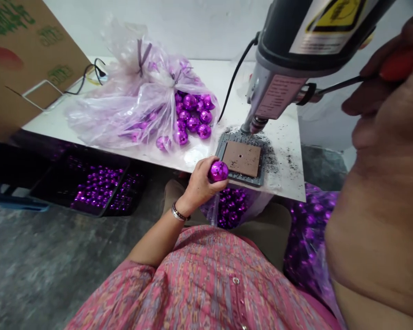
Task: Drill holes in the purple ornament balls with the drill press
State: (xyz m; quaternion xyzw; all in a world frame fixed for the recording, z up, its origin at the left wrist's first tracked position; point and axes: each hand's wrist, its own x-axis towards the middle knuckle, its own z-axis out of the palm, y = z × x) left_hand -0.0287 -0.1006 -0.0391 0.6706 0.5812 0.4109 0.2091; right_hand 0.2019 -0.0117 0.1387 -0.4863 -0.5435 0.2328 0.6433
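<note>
My left hand (202, 184) grips a shiny purple ball (219, 171) just in front of the table edge, by the near left corner of the drill press base (257, 181). Small dark marks show on the ball's top. On the base lies a square brown board (242, 158) with a small hole at its middle. Above it leans the drill press (278, 78). At the far right, close to the camera, my right hand (392, 78) is wrapped round the red knob (398, 65) of the drill's lever.
Plastic bags (124, 110) of purple balls (193, 123) lie on the white table (282, 183). A cardboard box (24, 59) stands at the left. Below are a black crate (60, 183) of purple balls and more bagged balls (313, 220). Dark shavings surround the base; a black cable runs behind.
</note>
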